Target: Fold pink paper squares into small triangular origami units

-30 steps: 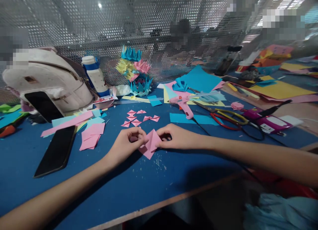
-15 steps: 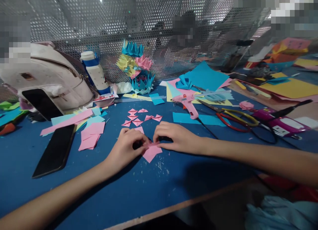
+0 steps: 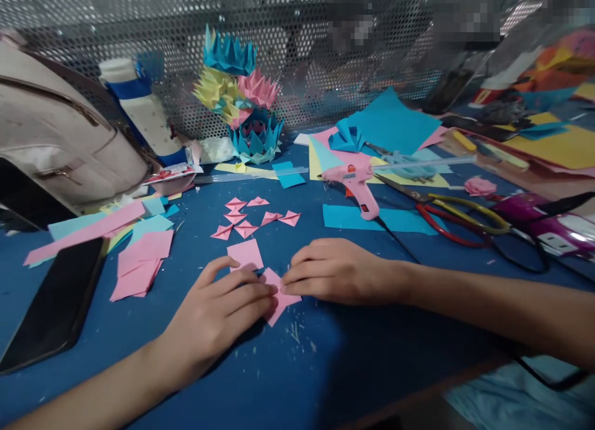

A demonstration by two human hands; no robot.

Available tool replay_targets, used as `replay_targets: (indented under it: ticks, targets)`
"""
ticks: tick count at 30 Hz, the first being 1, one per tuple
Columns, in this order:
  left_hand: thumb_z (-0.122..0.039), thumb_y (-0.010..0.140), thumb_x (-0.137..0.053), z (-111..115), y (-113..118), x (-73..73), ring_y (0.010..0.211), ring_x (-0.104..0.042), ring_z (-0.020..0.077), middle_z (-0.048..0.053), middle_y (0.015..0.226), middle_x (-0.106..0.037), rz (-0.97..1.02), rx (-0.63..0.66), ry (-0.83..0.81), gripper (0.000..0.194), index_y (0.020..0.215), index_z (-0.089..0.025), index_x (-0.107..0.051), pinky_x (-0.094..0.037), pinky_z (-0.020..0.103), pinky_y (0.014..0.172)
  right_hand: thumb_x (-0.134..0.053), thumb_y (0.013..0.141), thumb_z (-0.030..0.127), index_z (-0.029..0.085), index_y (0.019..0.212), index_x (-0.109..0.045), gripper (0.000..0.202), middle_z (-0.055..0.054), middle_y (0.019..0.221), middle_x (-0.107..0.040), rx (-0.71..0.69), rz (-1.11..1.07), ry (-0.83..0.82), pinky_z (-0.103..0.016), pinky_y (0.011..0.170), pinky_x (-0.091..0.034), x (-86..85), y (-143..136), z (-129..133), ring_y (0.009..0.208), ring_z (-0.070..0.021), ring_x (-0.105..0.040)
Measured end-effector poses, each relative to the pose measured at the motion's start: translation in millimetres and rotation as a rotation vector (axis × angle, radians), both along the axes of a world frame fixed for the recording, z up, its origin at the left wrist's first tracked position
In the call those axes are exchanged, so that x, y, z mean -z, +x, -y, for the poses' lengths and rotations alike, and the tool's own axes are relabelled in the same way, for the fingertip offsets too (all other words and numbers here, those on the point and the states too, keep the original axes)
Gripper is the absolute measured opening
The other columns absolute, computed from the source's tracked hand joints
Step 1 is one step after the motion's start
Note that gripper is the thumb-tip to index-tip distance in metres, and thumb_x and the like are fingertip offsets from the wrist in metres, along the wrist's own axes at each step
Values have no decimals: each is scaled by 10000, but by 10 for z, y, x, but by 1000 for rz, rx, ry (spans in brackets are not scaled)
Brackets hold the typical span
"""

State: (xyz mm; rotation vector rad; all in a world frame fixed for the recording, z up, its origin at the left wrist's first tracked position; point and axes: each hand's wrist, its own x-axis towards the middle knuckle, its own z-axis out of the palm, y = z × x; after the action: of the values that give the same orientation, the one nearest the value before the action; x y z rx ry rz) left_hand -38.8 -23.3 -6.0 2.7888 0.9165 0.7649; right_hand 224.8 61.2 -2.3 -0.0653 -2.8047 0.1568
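Since the earlier frame, the left hand (image 3: 218, 317) has moved from a curled posture to flatter, extended fingers. The folded pink paper (image 3: 279, 308) lies on the blue table (image 3: 279, 380), between both hands. The left fingers touch its left side; the right hand (image 3: 341, 272), fingers together, touches its right. Whether either grips it cannot be determined. A pink square (image 3: 246, 255) lies just beyond.

Far left: A dark phone (image 3: 28, 194) leans against a pale backpack (image 3: 79, 129), a white-and-blue bottle (image 3: 145, 117) just beside.
Near left: A second dark phone (image 3: 56, 303) lies flat on the blue counter (image 3: 264, 386).
Backdrop: A perforated metal screen (image 3: 162, 24) rises behind the bottle.
Right: Scissors (image 3: 430, 201) with red and yellow handles; farther back, a red-and-white cup (image 3: 487, 92).
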Motion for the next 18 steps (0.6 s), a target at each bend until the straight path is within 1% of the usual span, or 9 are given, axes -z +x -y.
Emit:
replay_targets:
  ticks: [2, 5, 8, 12, 15, 18]
  targets:
    - [-195, 1094, -343, -14, -5, 1, 1119, -623, 180, 20, 1171, -735, 3, -4, -4, 313, 1150, -194, -652, -251, 410, 1094, -300, 1085, 207, 178, 1210, -644, 367, -21, 1209, -706, 6, 15, -5, -310, 768, -437, -12, -8, -1, 1087, -153, -581]
    - [-196, 1088, -382, -28, -16, -1, 1115, -628, 175, 4, 1166, -740, 1, -9, -12, 281, 1147, -202, -657, -243, 407, 1100, -340, 1079, 191, 166, 1196, -650, 332, -4, 1199, -710, 16, 3, -3, -303, 772, -446, -29, -12, 4, 1078, -147, -592]
    - [-192, 1083, -403, -35, -32, -6, 1106, -637, 171, -2, 1163, -743, -7, -13, -23, 271, 1161, -213, -661, -245, 406, 1101, -359, 1071, 168, 144, 1193, -653, 319, -29, 1194, -712, -9, -48, 36, -311, 805, -462, -34, -3, 6, 1091, -159, -602]
    - [-192, 1082, -400, -48, -44, -5, 1100, -642, 171, -3, 1147, -749, -5, -9, -14, 278, 1161, -211, -666, -251, 405, 1102, -359, 1069, 154, 143, 1179, -657, 317, -50, 1191, -713, -17, -66, 75, -313, 833, -468, -27, 6, -2, 1095, -166, -617]
    - [-181, 1082, -389, -51, -22, -6, 1080, -645, 167, -5, 1094, -762, -22, -7, 54, 298, 1130, -203, -683, -260, 404, 1106, -413, 1052, 148, 139, 1166, -656, 268, -50, 1181, -714, -17, -62, 79, -321, 815, -468, -24, 3, -6, 1092, -173, -616]
    - [-158, 1070, -393, -4, 38, -27, 1035, -653, 171, 6, 1028, -771, -65, -6, 161, 318, 1060, -179, -710, -295, 390, 1098, -411, 1052, 157, 144, 1163, -652, 266, -44, 1198, -707, -12, -32, 60, -330, 827, -467, -32, -4, 5, 1107, -171, -598]
